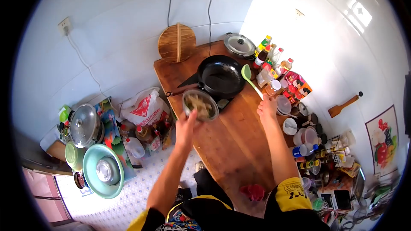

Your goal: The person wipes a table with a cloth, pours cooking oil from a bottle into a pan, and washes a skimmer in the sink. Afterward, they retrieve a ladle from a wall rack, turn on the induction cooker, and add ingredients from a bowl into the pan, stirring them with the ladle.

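Note:
My left hand is closed on the near rim of a metal bowl holding pale pieces of food, slightly blurred. This bowl is just in front of a black wok, over its handle side. In my right hand is the handle end of a light green ladle, whose head points away toward the wok's right rim. The wok looks empty and stands on the wooden table.
Behind the wok are a lidded pot and a round wooden lid against the wall. Sauce bottles and jars line the right side. At left are a plastic bag, a green basin and a steel pot.

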`<state>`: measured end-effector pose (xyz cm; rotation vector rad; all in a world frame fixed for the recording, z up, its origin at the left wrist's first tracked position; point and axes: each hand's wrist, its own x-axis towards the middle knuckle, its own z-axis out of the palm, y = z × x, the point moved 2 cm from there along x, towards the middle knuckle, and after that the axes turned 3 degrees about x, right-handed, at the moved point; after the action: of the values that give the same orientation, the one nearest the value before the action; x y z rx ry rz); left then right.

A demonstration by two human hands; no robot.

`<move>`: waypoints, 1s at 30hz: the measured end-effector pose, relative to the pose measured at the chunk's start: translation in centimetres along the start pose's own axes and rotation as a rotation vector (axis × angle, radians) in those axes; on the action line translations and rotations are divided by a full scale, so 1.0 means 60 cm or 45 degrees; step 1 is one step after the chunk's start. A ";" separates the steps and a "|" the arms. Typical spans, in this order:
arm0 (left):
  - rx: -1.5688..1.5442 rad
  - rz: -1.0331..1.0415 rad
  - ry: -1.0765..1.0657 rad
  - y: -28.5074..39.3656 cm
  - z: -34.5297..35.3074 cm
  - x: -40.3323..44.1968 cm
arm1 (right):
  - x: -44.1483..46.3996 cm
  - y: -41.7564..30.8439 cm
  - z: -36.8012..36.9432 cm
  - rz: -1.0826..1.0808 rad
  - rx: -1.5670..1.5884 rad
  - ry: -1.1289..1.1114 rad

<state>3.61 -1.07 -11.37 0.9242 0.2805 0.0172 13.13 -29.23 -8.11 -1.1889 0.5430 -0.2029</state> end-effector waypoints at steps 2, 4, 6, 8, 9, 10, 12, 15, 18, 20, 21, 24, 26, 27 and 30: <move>0.597 0.513 0.020 0.008 0.040 0.123 | -0.002 -0.003 -0.001 0.036 0.035 0.044; 1.450 0.712 0.129 0.034 0.107 0.203 | 0.015 0.003 -0.013 0.075 0.067 0.009; 1.946 1.048 -0.112 0.013 0.151 0.284 | 0.028 0.014 -0.030 0.090 0.032 -0.004; 2.552 1.618 -0.448 -0.024 0.174 0.365 | 0.057 0.016 -0.046 0.093 0.011 -0.027; 2.733 1.647 -0.497 -0.030 0.179 0.400 | 0.067 0.019 -0.054 0.132 0.052 -0.055; 2.917 1.655 -0.544 -0.026 0.184 0.418 | 0.072 0.025 -0.061 0.179 0.083 -0.087; 2.851 1.735 -0.538 0.009 0.192 0.414 | 0.076 0.024 -0.070 0.195 0.066 -0.076; 2.254 1.591 -0.134 0.087 0.201 0.358 | 0.078 -0.003 -0.066 0.156 0.005 -0.088; 1.670 0.736 0.164 0.137 0.164 0.289 | 0.071 -0.008 -0.061 0.054 -0.075 -0.110; 0.571 0.268 0.090 0.125 0.112 0.200 | 0.074 -0.006 -0.048 -0.030 -0.107 -0.143; 0.386 0.252 0.072 0.086 0.066 0.165 | 0.087 0.005 -0.039 -0.057 -0.245 -0.172; 0.089 0.104 0.056 -0.053 -0.018 0.019 | 0.195 0.117 -0.001 -0.335 -0.788 -0.081; 0.325 -0.080 0.103 -0.211 -0.090 -0.046 | 0.214 0.135 0.041 -0.599 -1.182 0.026; 0.347 -0.195 0.065 -0.264 -0.098 -0.084 | 0.189 0.122 0.071 -0.504 -1.269 0.086; -0.010 -0.305 0.174 -0.413 -0.075 -0.131 | 0.191 0.150 0.142 -0.489 -1.417 0.074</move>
<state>-7.67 -13.62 -31.68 0.8780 0.5168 -0.1397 26.07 -23.76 -17.52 -2.3820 0.4694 -0.2702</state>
